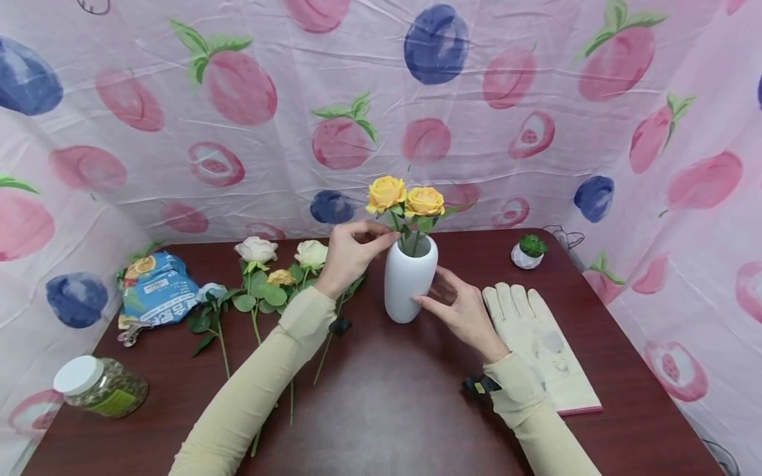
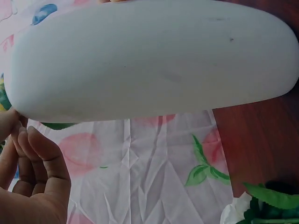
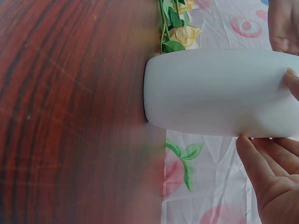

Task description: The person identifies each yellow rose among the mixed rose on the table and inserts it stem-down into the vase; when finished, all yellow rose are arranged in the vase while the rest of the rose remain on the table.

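Observation:
A white vase (image 1: 407, 284) stands upright on the table, with two yellow roses (image 1: 387, 194) in its mouth. My left hand (image 1: 352, 254) is at the rim, thumb and fingertips pinching a rose stem beside the leaves. In the left wrist view the fingertips of that left hand (image 2: 39, 172) meet at the vase's mouth, and the vase (image 2: 149, 60) hides most of the stem. My right hand (image 1: 461, 311) holds the vase from the right, thumb on the front and fingers round the back. The right wrist view shows the right hand's fingertips touching the vase wall (image 3: 210, 93).
Several loose flowers, among them a white rose (image 1: 256, 251), lie on the left. Beyond them are a blue packet (image 1: 157, 291), a metal clip (image 1: 132, 334) and a lidded jar (image 1: 101, 387). White gloves (image 1: 542, 344) and a small potted succulent (image 1: 528, 252) are on the right.

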`<action>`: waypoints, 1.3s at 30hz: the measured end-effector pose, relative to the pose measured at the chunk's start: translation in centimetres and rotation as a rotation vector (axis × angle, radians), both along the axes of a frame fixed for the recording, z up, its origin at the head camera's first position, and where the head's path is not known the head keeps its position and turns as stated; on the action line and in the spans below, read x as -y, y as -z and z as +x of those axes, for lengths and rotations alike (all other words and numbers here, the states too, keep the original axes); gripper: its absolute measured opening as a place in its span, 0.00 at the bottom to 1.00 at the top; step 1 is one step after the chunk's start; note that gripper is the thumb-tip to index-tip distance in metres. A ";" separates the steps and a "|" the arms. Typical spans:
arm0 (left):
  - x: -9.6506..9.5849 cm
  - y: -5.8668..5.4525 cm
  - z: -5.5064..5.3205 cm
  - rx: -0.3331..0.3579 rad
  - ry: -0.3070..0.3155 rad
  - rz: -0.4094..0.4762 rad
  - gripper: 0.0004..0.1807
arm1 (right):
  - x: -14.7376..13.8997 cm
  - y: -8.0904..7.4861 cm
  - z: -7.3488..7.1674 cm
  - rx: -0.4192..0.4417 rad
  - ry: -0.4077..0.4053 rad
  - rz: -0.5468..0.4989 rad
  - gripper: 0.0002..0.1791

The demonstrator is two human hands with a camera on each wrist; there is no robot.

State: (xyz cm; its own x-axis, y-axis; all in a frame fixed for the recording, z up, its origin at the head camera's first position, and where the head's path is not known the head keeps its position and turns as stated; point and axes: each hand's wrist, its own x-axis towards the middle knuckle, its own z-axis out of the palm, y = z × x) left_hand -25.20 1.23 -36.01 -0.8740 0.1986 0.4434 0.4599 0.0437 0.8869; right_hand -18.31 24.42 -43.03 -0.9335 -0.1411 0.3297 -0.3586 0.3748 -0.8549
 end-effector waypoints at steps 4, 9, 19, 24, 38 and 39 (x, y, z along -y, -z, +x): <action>0.7 0.2 0.4 0.010 0.017 0.002 0.08 | 0.0 -0.1 0.0 0.006 0.002 0.000 0.35; 1.8 0.6 0.8 0.028 -0.008 -0.026 0.09 | 0.0 -0.1 0.1 0.015 0.006 0.005 0.35; 7.1 2.1 1.6 0.012 -0.202 -0.355 0.10 | 0.0 0.1 0.1 -0.004 0.004 -0.009 0.35; 10.6 4.1 2.8 0.065 -0.179 -0.668 0.09 | 0.0 0.2 0.1 -0.011 0.003 0.008 0.35; 13.1 7.9 7.0 0.245 -0.105 -0.849 0.09 | -0.1 0.1 0.0 -0.005 0.005 -0.003 0.35; 13.2 7.8 7.1 0.268 -0.099 -0.827 0.08 | -0.1 0.1 0.0 -0.002 0.004 -0.004 0.35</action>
State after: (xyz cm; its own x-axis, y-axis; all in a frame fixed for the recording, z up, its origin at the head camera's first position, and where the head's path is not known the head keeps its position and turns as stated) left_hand -18.06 -11.93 -43.84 -0.9586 0.2829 -0.0322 0.2000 0.7494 0.6312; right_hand -18.32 24.48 -43.17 -0.9333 -0.1365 0.3322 -0.3591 0.3729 -0.8556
